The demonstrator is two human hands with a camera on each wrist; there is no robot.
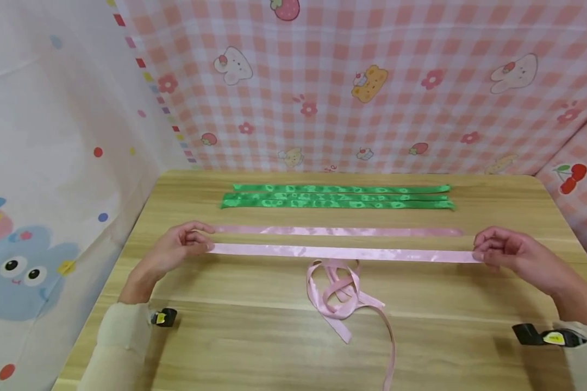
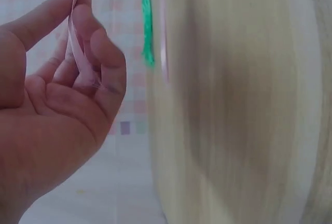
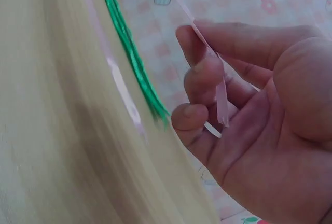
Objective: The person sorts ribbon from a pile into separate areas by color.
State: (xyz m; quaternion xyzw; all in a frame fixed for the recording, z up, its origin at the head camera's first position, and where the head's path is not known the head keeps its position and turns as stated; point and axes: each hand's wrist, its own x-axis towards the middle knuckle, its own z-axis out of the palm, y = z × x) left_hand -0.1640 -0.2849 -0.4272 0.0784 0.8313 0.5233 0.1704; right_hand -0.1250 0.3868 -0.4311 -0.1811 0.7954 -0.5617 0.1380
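Note:
A pale pink ribbon (image 1: 323, 252) is stretched straight between both hands, raised above the table. My left hand (image 1: 186, 241) pinches one end between thumb and fingers; in the left wrist view the ribbon's tail (image 2: 78, 53) runs down into the palm. At the other end my right hand (image 1: 511, 252) pinches it likewise, and a short tail (image 3: 222, 99) hangs inside the curled fingers. Just behind it a second pink ribbon strip (image 1: 332, 232) lies flat on the table. Below the held ribbon sits a loose tangle of pink ribbon (image 1: 339, 312), one strand trailing to the front.
Several green ribbon strips (image 1: 337, 204) lie side by side toward the back of the wood-grain table (image 1: 244, 336). A pink checked cloth (image 1: 332, 65) hangs behind the table, and a white printed cloth (image 1: 54, 136) hangs at the left.

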